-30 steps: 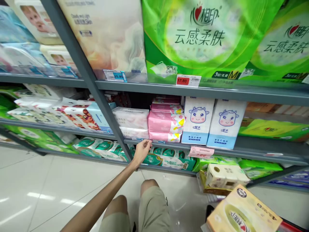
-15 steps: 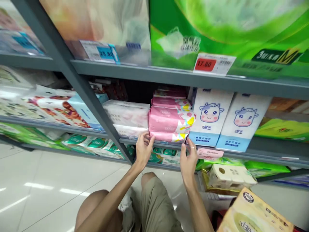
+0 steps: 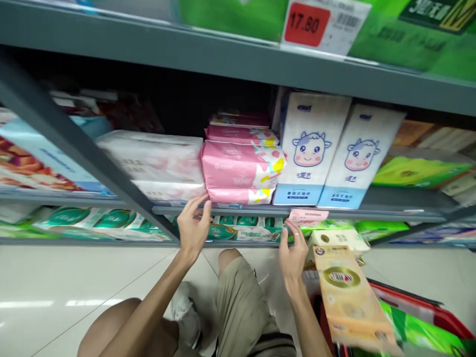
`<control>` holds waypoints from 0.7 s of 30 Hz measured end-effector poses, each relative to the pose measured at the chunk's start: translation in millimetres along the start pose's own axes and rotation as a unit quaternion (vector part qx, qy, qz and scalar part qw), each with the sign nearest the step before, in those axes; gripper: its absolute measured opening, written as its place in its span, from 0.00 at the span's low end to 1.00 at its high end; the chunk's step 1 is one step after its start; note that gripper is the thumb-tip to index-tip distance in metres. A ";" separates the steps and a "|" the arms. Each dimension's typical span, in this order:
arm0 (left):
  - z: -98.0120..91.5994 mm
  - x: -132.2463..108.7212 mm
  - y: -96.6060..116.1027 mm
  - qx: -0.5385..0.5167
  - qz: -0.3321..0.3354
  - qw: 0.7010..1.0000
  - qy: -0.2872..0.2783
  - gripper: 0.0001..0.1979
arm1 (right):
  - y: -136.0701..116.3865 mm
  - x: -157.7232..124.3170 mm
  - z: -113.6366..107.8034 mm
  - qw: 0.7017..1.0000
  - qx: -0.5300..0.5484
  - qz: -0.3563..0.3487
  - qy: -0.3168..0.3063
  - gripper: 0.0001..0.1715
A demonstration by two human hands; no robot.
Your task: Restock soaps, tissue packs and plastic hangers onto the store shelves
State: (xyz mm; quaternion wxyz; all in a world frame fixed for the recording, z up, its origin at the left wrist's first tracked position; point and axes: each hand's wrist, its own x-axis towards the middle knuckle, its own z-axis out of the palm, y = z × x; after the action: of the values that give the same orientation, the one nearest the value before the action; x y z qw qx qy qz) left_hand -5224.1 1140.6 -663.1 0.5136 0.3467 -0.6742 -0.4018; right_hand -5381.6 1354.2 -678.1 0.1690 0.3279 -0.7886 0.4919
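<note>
My left hand is at the shelf edge, its fingertips by the lower left corner of a pink tissue pack with yellow and blue patches. Its fingers are loosely bent with the thumb apart, and nothing shows in it. Below the pink price tag, my right hand hovers open, thumb and fingers apart, a ring on one finger. More pink packs are stacked behind the front one. Left of it lies a white tissue pack; on its right stand two white-and-blue cow-face packs.
A grey shelf board runs overhead, and a slanted grey post rises on the left. Green-and-white packs line the bottom shelf. At lower right, a yellow-orange tissue pack lies over a red basket, beside a cream pack.
The view has moved closer and lower on the shelf. My right hand has come away from the pink pack's lower right corner, down and aside; my left stays near the lower left corner.
</note>
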 end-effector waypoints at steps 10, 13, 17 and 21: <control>5.3 -4.9 -3.7 0.004 0.000 1.000 0.013 0.19 | 15.3 -15.6 -22.7 0.997 0.032 0.067 -0.019 0.17; 7.8 -5.5 -3.1 -0.015 -0.006 1.000 0.012 0.20 | -10.9 14.5 -10.7 0.995 0.096 0.041 0.012 0.18; 9.4 -6.1 -2.5 -0.039 -0.014 0.999 0.001 0.20 | -39.8 40.2 19.3 0.987 0.133 0.071 -0.059 0.30; 9.6 -8.6 -1.6 -0.048 -0.027 0.998 -0.008 0.21 | -45.7 37.7 43.6 0.988 0.115 0.069 -0.083 0.37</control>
State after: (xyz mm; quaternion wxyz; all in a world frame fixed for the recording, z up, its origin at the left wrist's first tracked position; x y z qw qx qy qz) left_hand -5231.3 1149.3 -669.5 0.5136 0.3366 -0.6482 -0.4504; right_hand -5375.4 1288.5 -645.5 0.0303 0.3299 -0.7586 0.5611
